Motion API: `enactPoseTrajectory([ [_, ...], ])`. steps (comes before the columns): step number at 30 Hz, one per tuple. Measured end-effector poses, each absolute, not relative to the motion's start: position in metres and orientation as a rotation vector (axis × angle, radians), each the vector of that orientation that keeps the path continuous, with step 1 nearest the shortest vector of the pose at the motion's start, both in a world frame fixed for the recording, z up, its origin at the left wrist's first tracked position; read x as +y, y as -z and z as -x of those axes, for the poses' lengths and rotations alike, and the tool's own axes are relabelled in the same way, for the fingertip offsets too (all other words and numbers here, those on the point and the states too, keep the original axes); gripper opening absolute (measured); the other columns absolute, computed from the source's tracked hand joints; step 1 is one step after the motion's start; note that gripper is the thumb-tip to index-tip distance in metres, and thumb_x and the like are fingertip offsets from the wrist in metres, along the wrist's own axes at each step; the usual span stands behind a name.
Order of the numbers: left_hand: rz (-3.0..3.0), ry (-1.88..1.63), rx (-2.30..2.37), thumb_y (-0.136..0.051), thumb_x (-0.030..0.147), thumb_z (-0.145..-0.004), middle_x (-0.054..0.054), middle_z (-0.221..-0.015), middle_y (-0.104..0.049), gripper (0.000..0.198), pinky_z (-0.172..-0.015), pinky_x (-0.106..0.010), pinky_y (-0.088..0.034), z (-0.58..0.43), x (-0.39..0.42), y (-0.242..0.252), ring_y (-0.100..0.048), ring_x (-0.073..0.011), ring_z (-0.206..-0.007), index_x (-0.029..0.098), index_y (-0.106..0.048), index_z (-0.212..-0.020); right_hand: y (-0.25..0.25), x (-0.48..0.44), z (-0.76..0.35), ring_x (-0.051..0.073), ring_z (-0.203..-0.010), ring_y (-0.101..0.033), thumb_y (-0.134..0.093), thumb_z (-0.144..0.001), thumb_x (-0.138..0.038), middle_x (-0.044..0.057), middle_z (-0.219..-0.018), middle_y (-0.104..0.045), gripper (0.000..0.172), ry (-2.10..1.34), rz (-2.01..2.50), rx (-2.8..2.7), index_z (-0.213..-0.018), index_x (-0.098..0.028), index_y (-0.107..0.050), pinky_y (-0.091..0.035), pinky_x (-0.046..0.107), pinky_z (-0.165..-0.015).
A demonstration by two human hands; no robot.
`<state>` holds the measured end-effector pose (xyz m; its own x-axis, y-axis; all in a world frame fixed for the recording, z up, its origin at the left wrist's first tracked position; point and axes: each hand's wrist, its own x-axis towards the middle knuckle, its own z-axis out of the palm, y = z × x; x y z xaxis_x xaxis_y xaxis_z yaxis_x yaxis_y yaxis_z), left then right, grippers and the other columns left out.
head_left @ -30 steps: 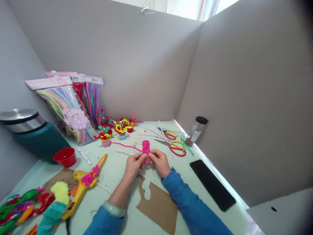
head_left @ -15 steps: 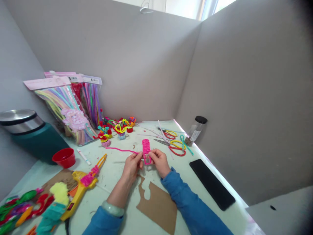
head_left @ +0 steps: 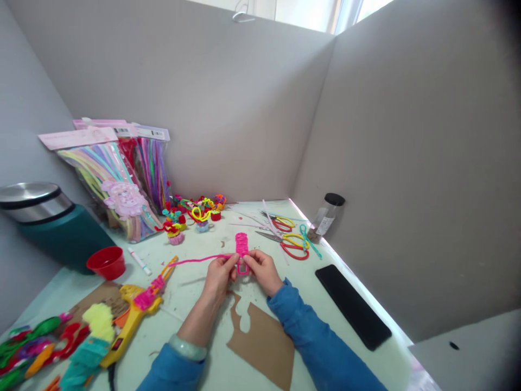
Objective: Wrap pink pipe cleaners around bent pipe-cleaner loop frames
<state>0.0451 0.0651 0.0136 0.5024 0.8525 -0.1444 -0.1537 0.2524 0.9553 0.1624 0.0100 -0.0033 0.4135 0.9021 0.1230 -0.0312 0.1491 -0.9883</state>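
Note:
Between my hands is a pink pipe cleaner piece [head_left: 241, 244], a narrow strip wound tightly at its far end with an open loop at the near end. My left hand [head_left: 220, 276] pinches its left edge, where a long loose pink tail [head_left: 195, 260] runs out to the left. From the other side, my right hand [head_left: 262, 270] grips the strip with thumb and fingers near the loop. The fingertips cover part of the winding. Below my hands lies a cut piece of brown cardboard [head_left: 264, 345].
Left: a yellow glue gun [head_left: 128, 320], a red cup [head_left: 106, 263], a teal bottle [head_left: 61, 233], a marker [head_left: 139, 261] and bagged pipe cleaners [head_left: 118, 184]. Right: scissors [head_left: 293, 251], a black phone [head_left: 353, 307] and a lidded jar [head_left: 325, 217]. Small colourful figures [head_left: 199, 212] stand at the back.
The loose pink tail has swung nearer to me, its end now by the orange strip at the glue gun. My right fingers have shifted slightly left over the loop, narrowing its visible opening.

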Motion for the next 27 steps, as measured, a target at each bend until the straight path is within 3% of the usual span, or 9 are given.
enactPoseTrajectory([
  [9,-1.144,-0.787,0.803,-0.066,0.044,-0.065,0.004,-0.037,-0.046,0.034,-0.038,-0.019,-0.019,-0.0455,0.0643,-0.0116,-0.033,-0.0048,-0.033,0.012,-0.063,-0.075,0.002,0.0083,-0.1632,0.008,-0.044,-0.041,-0.061,-0.072,-0.04,-0.003,-0.055,-0.055,0.026,-0.814,1.246,-0.891,-0.068,-0.015,-0.056,-0.033,0.02,-0.043],
  [27,-1.087,-0.705,0.798,-0.064,0.046,-0.067,0.004,-0.033,-0.042,0.034,-0.037,-0.02,-0.019,-0.0431,0.0684,-0.0106,-0.032,-0.0049,-0.031,0.013,-0.058,-0.06,0.0016,0.0071,-0.167,0.007,-0.04,-0.037,-0.058,-0.076,-0.043,-0.005,-0.044,-0.048,0.028,-0.866,1.23,-0.963,-0.073,-0.015,-0.061,-0.028,0.02,-0.042],
])
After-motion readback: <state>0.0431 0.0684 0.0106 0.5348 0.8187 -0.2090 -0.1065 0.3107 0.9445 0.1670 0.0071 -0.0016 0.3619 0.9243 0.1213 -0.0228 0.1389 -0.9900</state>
